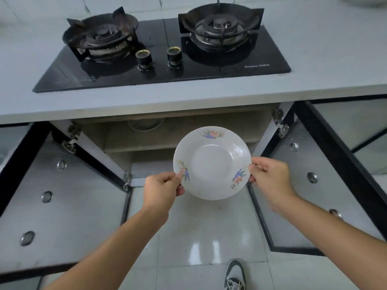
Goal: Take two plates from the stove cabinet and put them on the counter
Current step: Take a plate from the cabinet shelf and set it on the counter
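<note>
White glazed ceramic with flower sprigs on its rim, the deep plate [212,163] hung in the air in front of the open stove cabinet [184,135], below the desk [188,97] edge and above the floor tiles [209,227]. The left hand [162,188] pinched its near-left rim, thumb on top; the right hand [270,177] pinched the near-right rim likewise, so the plate sat between them, tilted a little toward the person. Both grips were shallow (fingertips only), and a slip on smooth glaze could drop it onto the tiles. Lifting it might also knock the far rim against the desk's overhang. Both cabinet doors [62,197] stood wide open, flanking the arms. Another dish [145,124] seemed to sit on the upper shelf, dimly seen.
</note>
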`<state>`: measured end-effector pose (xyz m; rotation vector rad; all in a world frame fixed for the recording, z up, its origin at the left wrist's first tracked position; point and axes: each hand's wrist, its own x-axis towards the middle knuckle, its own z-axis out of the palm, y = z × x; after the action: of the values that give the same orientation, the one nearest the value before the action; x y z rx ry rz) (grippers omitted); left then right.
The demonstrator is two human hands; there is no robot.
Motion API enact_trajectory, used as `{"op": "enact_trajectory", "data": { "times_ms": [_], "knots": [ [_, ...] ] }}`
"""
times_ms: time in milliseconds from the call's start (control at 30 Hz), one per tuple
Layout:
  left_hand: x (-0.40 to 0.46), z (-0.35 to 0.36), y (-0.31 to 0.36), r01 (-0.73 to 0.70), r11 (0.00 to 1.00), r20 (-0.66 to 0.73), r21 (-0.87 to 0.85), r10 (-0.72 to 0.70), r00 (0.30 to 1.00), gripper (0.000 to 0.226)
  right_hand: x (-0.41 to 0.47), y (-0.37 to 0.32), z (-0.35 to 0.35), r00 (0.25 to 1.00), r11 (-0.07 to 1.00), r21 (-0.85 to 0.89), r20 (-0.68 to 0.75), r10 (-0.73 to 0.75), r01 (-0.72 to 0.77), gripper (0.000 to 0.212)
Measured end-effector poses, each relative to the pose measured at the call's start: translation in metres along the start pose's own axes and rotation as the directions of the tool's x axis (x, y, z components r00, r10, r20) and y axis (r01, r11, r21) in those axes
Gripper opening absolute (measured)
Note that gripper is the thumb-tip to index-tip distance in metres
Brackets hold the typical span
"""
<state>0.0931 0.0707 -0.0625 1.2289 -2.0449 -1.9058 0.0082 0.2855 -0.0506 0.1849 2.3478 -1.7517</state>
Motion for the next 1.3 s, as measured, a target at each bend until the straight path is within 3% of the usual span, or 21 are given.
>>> {"op": "enact_trajectory", "data": {
  "times_ms": [233,467,800,933,1300],
  "knots": [
    [-0.032,-0.008,0.052,-0.042,0.999,0.035,-0.028,0.043,0.998,0.017,-0.024,-0.055,-0.024,0.998,0.999,-0.002,-0.026,-0.053,0.053,0.041],
    [-0.051,-0.004,0.100,-0.116,0.993,0.042,0.038,0.114,0.993,0.020,-0.027,-0.091,-0.049,0.995,0.998,-0.059,-0.095,-0.037,0.032,0.023],
    [-0.090,0.003,0.177,-0.148,0.980,0.129,0.137,0.130,0.983,0.019,-0.053,-0.153,-0.097,0.984,0.999,-0.035,-0.174,0.022,-0.029,0.022],
    [-0.111,0.010,0.199,-0.154,0.973,0.166,0.170,0.126,0.978,0.022,-0.073,-0.179,-0.121,0.978,0.995,-0.099,-0.208,-0.014,-0.007,0.023],
    [-0.150,0.071,0.240,-0.139,0.984,0.328,0.115,0.094,0.940,0.025,-0.092,-0.195,-0.206,0.937,1.000,-0.023,-0.349,0.010,-0.019,0.020]
  ]
}}
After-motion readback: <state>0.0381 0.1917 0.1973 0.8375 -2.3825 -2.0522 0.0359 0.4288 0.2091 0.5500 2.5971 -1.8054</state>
